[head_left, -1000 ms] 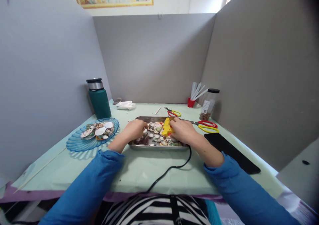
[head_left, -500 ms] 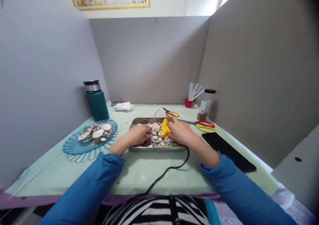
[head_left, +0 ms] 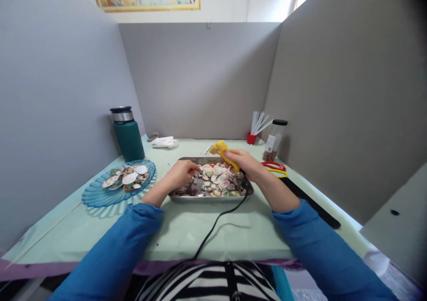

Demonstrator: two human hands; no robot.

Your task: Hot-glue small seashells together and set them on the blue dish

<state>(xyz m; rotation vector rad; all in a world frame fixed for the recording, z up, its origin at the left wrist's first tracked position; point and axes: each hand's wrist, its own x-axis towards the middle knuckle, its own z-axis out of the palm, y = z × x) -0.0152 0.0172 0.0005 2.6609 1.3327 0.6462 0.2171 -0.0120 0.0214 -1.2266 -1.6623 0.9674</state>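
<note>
My right hand grips a yellow glue gun and holds it raised over the far right part of a metal tray. The gun's black cord runs back toward my body. Many small seashells fill the tray. My left hand rests at the tray's left side, fingers curled down among the shells; what they pinch is too small to make out.
A blue glass plate with more shells lies to the left, a teal flask behind it. Red-and-yellow scissors, a black phone, a jar and a red cup of sticks stand right. Grey partitions enclose the desk.
My right hand has lifted the glue gun up off the shells and tilted it, nozzle pointing left. The left hand stayed at the tray's left side.
</note>
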